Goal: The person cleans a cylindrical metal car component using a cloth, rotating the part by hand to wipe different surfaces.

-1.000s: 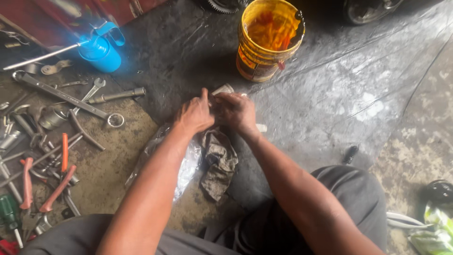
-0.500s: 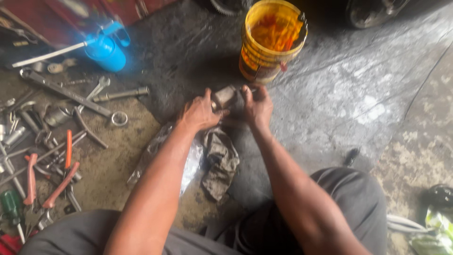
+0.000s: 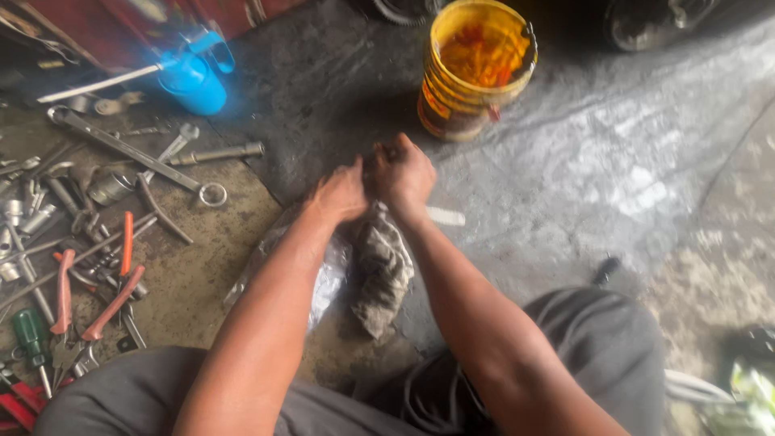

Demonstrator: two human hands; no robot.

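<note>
1. Grip first: my right hand (image 3: 401, 173) is closed tight around a small dark part, of which only a sliver shows above the knuckles, so I cannot tell what it is. My left hand (image 3: 343, 192) is curled against it from the side, thumb up; whether it pinches the part or only braces the right fist, I cannot tell.
2. Both fists sit pressed together over the floor, directly above the dirty grey rag (image 3: 381, 270), which hangs and bunches just below the wrists beside a crumpled clear plastic sheet (image 3: 327, 278).
3. To do this well, I judge the two hands should stay locked against each other, so any twisting force passes through the part and not through loose fingers.
4. I keep the work low over the rag, so a slip drops the part onto cloth and not onto the greasy floor.
5. To the left lie orange-handled pliers (image 3: 121, 274) and a long spanner (image 3: 133, 153), within reach if bare fingers lack bite.
6. Farther off stands the yellow bucket (image 3: 476, 77), near my knuckles; I keep elbows in to avoid knocking it.
7. The blue oil can (image 3: 194, 81) sits well apart.
</note>
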